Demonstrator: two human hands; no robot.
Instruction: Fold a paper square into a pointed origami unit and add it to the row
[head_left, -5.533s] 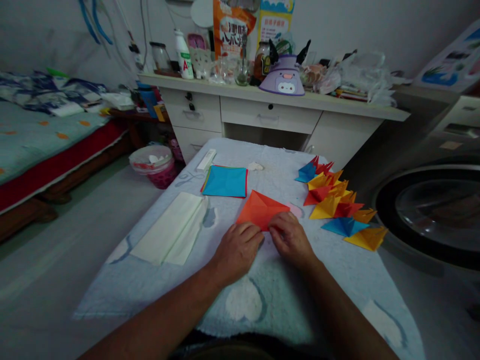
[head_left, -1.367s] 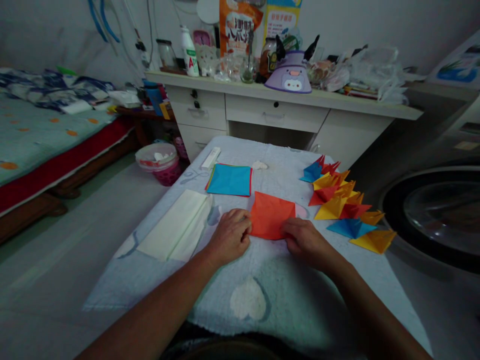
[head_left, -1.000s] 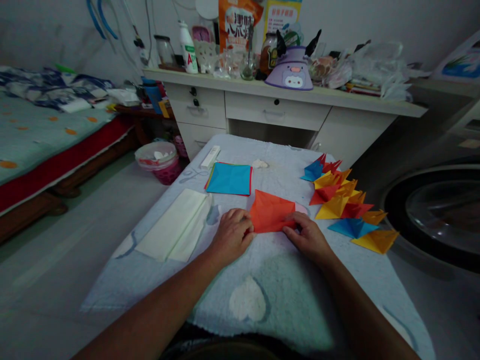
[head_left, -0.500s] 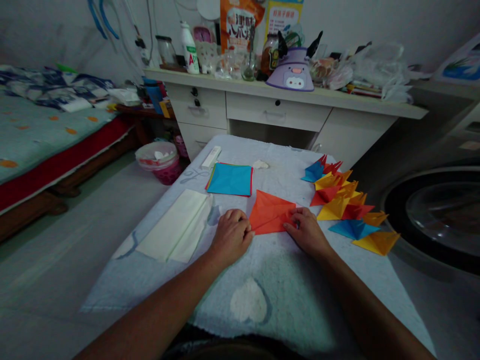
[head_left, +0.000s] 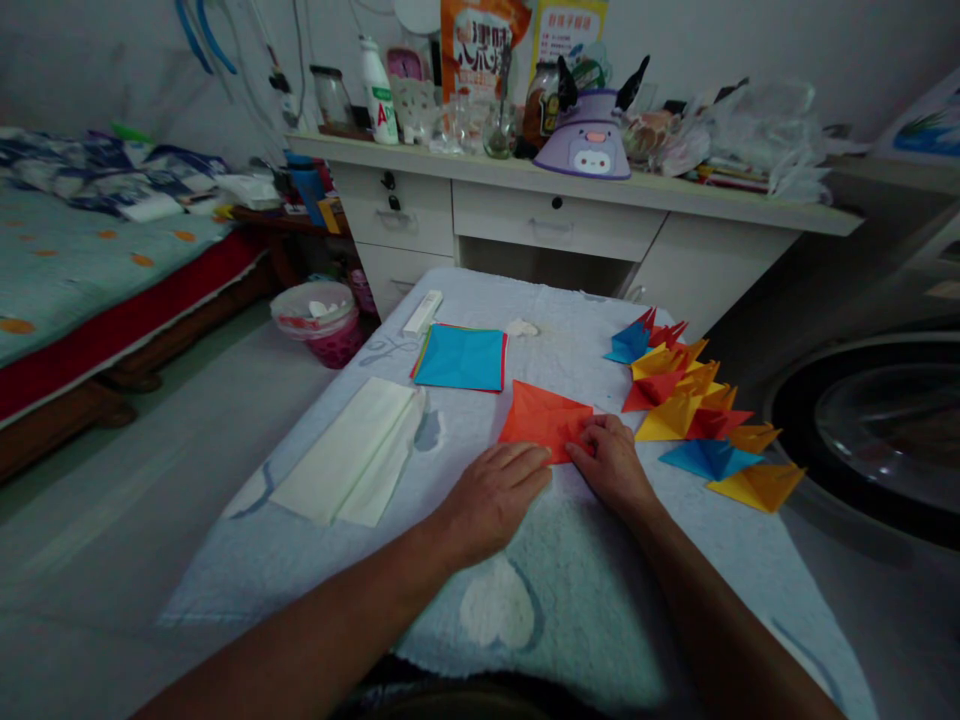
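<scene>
in the head view, the orange paper (head_left: 541, 412) lies flat near the middle of the cloth-covered surface (head_left: 600, 590), squarely before the person, probably because both arms reach it there without stretching. the left hand (head_left: 491, 500) rests with its fingers laid over the near left edge of the paper, which seems meant to keep it from sliding; its thumb is hidden, so i cannot tell whether it grips. the right hand (head_left: 613, 465) is bent at the right end, thumb and curled fingers closed on the edge in what looks like a pinch, a hold that suits thin paper and fine control. the two hands are near each other but apart. the stack of square sheets (head_left: 460, 358), blue on top, sits just beyond the paper to the left, likely so that it is within reach yet out of the way. the folded paper pieces (head_left: 666, 415), red, yellow, orange and blue, stand close together along the right side, perhaps nested to save room. a folded white sheet (head_left: 337, 450) lies left of the left hand, apart from the orange paper; its purpose is unclear.
</scene>
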